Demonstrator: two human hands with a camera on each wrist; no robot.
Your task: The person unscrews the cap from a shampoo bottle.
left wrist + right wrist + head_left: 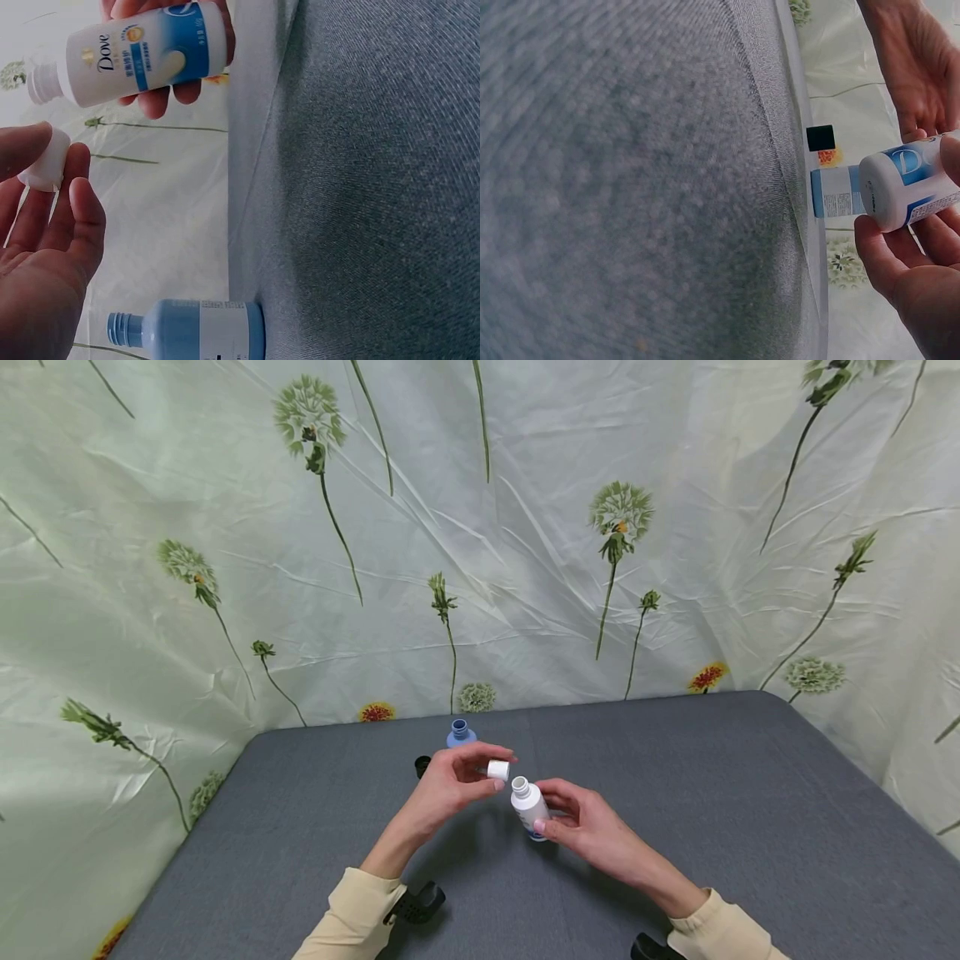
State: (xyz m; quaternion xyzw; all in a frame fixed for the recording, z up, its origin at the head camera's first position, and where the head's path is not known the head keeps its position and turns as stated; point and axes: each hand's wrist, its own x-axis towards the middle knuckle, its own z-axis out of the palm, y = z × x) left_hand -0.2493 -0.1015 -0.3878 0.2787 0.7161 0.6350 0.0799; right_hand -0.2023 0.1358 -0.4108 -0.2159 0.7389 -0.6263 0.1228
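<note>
Between thumb and fingers, my left hand (452,781) pinches a white cap (498,770). Just to its right, my right hand (592,828) grips a small white bottle (529,808) with a blue lower label, its threaded neck uncovered. In the left wrist view the white bottle (142,54) bears the word Dove, and the cap (49,159) is a short way from its mouth. Behind the left hand a blue bottle (461,733) stands upright without a cap; its lower part is hidden in the head view. A black cap (422,766) sits on the table beside it.
A grey cloth-covered table (300,827) lies under both hands. Its far edge meets a pale hanging cloth (525,527) printed with dandelions. Black straps with devices (420,903) are worn at the wrists.
</note>
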